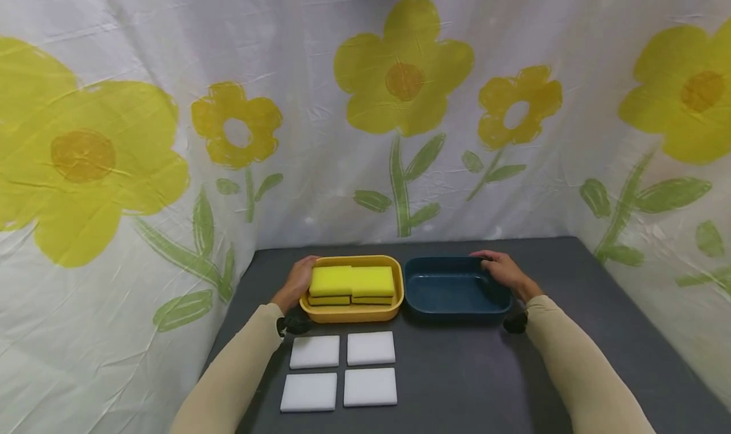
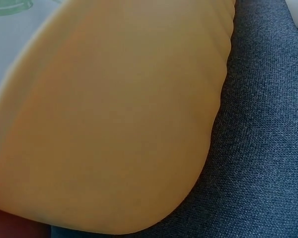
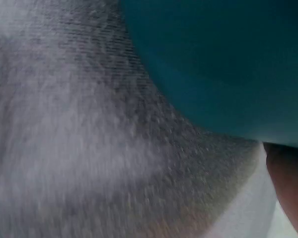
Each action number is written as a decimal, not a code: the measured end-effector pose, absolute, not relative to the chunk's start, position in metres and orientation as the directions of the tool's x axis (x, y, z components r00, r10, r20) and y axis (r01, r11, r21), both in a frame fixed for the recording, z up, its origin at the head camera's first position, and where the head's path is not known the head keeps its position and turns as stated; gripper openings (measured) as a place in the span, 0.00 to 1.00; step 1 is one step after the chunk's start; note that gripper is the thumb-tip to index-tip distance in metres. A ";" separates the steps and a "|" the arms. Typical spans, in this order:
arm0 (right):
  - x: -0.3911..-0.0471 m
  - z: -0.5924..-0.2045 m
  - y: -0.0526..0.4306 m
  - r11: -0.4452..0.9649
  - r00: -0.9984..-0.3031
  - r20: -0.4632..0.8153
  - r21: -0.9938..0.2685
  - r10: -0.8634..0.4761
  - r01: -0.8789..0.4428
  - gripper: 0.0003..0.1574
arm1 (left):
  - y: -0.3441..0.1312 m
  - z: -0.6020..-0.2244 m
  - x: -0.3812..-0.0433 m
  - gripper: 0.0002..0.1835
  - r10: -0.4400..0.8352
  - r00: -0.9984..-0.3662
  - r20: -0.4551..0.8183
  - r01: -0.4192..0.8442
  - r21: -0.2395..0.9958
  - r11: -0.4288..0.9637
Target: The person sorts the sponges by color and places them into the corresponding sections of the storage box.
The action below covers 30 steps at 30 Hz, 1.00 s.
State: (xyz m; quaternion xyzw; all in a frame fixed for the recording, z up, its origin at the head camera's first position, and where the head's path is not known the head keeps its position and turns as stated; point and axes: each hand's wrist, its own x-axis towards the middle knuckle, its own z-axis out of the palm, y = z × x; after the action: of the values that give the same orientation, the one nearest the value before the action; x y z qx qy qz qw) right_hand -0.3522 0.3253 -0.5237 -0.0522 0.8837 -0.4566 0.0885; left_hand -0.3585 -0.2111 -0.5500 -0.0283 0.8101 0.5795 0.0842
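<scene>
Lying before yellow tray beside blue tray: four white blocks.

The left sleeve and right sleeve are long, plain and pale beige. A small black device with a dark strap is worn at the left wrist, a similar dark device at the right.
</scene>
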 end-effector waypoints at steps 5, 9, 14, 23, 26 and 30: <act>-0.352 -0.534 0.326 0.549 -0.978 -0.091 -0.835 -0.185 -0.026 0.31 | -0.212 -0.552 -0.355 0.28 0.053 -0.983 -0.175 -0.149 0.935 0.323; -0.351 -0.533 0.325 0.559 -0.980 -0.076 -0.828 -0.182 -0.040 0.31 | -0.211 -0.552 -0.355 0.29 0.050 -0.982 -0.180 -0.153 0.932 0.329; -0.353 -0.529 0.323 0.565 -0.986 -0.043 -0.823 -0.158 -0.055 0.31 | -0.210 -0.548 -0.357 0.29 0.065 -0.984 -0.164 -0.133 0.934 0.331; -0.352 -0.528 0.322 0.518 -0.989 -0.064 -0.855 -0.134 -0.015 0.31 | -0.211 -0.547 -0.358 0.32 -0.022 -0.991 -0.128 -0.130 0.965 0.226; -0.353 -0.528 0.321 0.516 -0.989 -0.069 -0.857 -0.131 -0.008 0.31 | -0.213 -0.541 -0.353 0.30 -0.124 -0.991 -0.046 -0.075 0.968 0.241; -0.355 -0.528 0.320 0.529 -0.992 -0.060 -0.849 -0.107 -0.006 0.30 | -0.214 -0.524 -0.341 0.26 -0.222 -0.969 0.111 0.036 0.948 0.316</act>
State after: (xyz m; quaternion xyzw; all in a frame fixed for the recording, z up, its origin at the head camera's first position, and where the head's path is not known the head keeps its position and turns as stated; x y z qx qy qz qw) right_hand -0.3549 0.3200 -0.5276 -0.0325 0.8727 -0.4844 0.0523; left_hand -0.3410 -0.2137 -0.5240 -0.0577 0.8037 0.5818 -0.1108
